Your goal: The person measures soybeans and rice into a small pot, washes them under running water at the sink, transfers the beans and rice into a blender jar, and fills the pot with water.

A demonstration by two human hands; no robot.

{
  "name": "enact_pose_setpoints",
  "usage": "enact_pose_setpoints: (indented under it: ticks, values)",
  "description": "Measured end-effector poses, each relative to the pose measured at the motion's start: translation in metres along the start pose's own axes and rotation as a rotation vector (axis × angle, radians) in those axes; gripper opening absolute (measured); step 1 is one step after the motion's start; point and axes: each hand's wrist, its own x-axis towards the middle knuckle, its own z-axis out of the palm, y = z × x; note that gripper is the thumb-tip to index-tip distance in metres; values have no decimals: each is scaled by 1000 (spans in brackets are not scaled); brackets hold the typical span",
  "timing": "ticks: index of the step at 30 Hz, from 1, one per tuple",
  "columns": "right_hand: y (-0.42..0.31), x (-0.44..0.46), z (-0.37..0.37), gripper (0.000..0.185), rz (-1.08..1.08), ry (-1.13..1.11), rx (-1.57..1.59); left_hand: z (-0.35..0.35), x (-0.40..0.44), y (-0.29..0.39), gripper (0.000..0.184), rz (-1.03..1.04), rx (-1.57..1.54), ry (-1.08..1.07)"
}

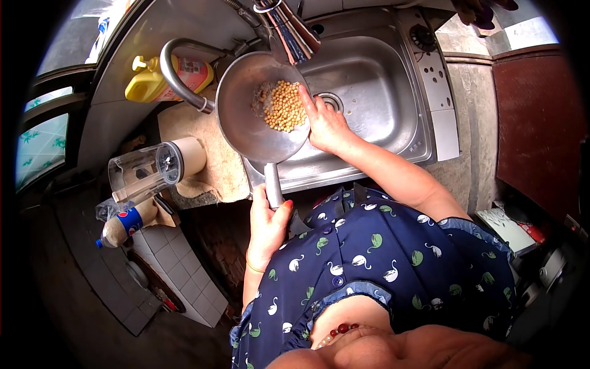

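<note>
A round metal water ladle is held over the left edge of the sink, and its short handle points toward my body. My left hand is wrapped around the handle. Inside the bowl, yellow soybeans lie gathered toward the right side, with a little clear liquid or froth next to them. My right hand rests at the ladle's right rim with its fingers stretched out, the fingertips touching the rim beside the beans. Whether the thumb grips the rim from below is hidden.
The steel sink has a drain behind my right hand. A curved faucet arches at the left beside a yellow detergent bottle. A blender jar lies on a beige cloth; a Pepsi bottle lies near it.
</note>
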Motion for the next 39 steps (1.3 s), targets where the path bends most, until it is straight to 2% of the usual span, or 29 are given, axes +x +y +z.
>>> enact_pose_setpoints:
  ticks: [20,29,39]
  values:
    - [3,9,2,99,-11,34,52,3,2,7,33,48,45,15]
    - [-1,10,-2,99,-22,23,70,3,-2,18,35,13,138,24]
    - [0,12,5,101,-28,25,62,2,-3,17,37,64,249,42]
